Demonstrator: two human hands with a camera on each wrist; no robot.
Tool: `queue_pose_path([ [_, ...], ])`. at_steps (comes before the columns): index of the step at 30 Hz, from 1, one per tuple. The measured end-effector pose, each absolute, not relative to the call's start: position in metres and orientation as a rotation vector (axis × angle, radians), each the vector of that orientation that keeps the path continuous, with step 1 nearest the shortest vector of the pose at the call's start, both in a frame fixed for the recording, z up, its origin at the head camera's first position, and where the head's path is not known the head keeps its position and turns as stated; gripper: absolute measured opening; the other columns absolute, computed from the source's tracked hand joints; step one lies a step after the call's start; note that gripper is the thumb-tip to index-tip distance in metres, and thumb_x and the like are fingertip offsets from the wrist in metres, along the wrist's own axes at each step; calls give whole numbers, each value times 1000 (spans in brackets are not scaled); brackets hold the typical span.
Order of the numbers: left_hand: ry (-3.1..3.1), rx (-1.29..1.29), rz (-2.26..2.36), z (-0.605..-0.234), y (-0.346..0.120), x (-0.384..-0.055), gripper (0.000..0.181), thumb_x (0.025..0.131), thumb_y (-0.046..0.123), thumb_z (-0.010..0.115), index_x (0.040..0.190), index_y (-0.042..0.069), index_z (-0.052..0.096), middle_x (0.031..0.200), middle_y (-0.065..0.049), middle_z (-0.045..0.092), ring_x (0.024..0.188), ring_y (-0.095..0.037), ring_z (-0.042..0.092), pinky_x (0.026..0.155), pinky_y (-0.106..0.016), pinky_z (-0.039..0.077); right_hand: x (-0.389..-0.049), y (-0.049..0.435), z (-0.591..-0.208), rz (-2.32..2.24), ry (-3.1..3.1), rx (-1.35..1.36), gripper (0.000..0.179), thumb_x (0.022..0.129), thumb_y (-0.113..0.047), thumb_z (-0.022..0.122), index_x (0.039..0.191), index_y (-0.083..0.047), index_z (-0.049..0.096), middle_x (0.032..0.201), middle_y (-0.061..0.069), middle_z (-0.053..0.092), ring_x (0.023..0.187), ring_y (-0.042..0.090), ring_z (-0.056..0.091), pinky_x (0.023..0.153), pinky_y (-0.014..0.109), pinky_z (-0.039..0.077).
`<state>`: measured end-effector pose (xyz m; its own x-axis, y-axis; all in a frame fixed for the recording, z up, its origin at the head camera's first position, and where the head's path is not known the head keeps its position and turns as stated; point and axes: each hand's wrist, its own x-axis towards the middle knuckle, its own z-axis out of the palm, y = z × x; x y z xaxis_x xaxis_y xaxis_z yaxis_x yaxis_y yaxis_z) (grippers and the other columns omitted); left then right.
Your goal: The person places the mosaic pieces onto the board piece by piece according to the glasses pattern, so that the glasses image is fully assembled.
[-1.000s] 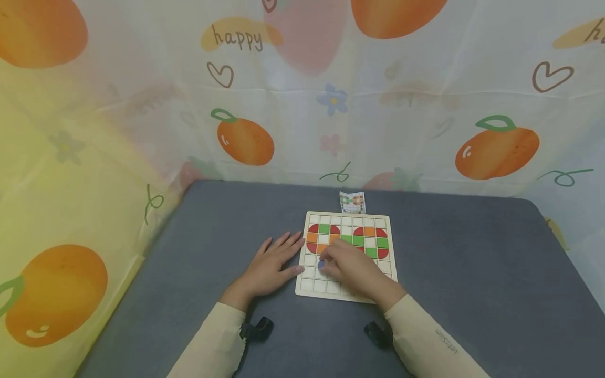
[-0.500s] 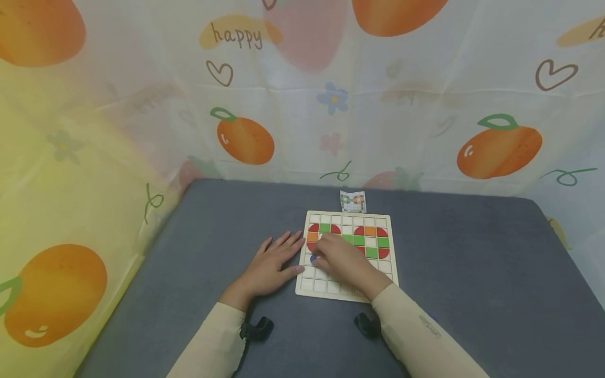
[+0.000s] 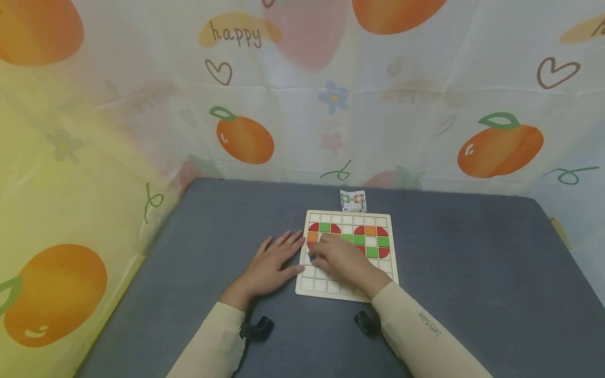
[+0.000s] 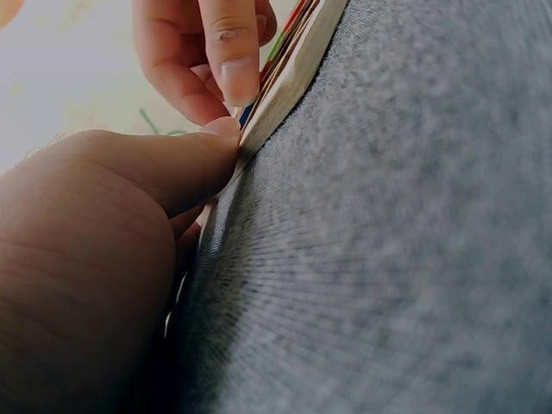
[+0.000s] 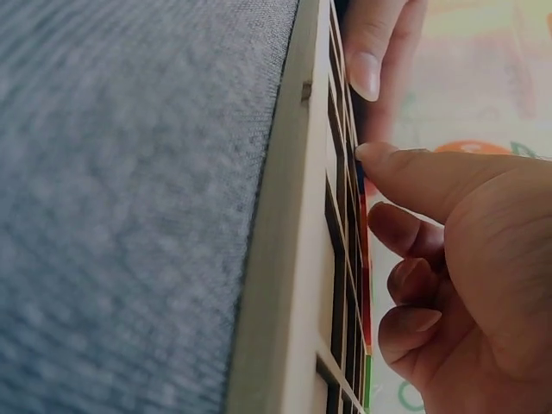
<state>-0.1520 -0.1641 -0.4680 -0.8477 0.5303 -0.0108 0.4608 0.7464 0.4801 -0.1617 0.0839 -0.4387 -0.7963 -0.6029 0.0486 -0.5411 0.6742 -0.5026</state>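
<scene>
A wooden grid board (image 3: 320,286) lies on the table, with red, green and orange tiles in some of its cells. Low on its left side is a small blue tile (image 3: 312,258), mostly covered by my right hand (image 3: 344,258); a sliver of the blue tile (image 4: 247,112) shows in the left wrist view. My right thumb and finger are at this tile, the other fingers curled over the board. My left hand (image 3: 270,265) lies spread on the table, its fingertips and thumb against the board's left edge. In the right wrist view my right thumb (image 5: 405,172) meets the board's surface.
A small printed card (image 3: 353,200) with a coloured bow-like pattern stands behind the board's far edge. The grey cloth-covered table (image 3: 472,273) extends on both sides. A fruit-print curtain (image 3: 406,58) hangs behind and at the sides.
My right hand has moved left and slightly away from me with the blue tile, then lowered at the board's left columns. My left hand has stayed in place.
</scene>
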Motion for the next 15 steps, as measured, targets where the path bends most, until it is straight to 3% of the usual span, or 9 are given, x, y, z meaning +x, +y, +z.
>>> queue_pose_path([
  [8,2799,792,707,-468,-163,-152,75,109,50,61,173,21,35,177,5,26,165,-22,16,128,-60,3,-161,85,-439,-779,2743,-914,14,105,-16,75,117,-14,82,101,-4,65,93,14,62,86,37,56],
  [15,2797,797,705,-468,-165,-152,75,109,51,61,172,21,35,177,5,26,164,-22,17,128,-61,3,-161,85,-438,-780,2731,-913,18,104,-14,75,121,-12,79,114,1,73,106,19,67,97,43,56],
])
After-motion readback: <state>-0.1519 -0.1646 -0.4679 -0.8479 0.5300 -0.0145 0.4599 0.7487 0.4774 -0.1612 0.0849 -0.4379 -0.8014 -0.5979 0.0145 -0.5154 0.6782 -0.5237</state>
